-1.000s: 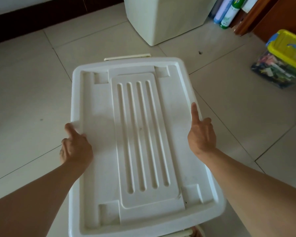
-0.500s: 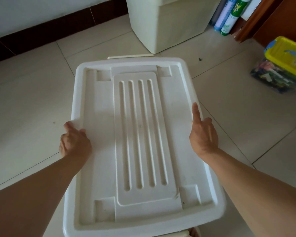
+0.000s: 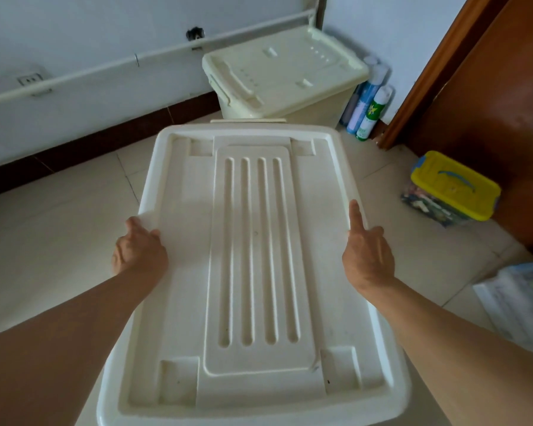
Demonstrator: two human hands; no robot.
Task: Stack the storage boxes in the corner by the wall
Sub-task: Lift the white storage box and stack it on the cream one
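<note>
Carrying a lidded box toward the corner stack.
The left hand (image 3: 139, 252) and right hand (image 3: 366, 256) clasp the long edges of the white storage box (image 3: 253, 272), held just short of the cream box (image 3: 285, 75) by the wall (image 3: 90, 32); next, probably, lifting it squarely on top.

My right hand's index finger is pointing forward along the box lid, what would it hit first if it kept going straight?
Probably the cream storage box in the corner. The right hand points along the white box lid's edge toward it; depth is unclear, and the spray cans stand just right.
</note>
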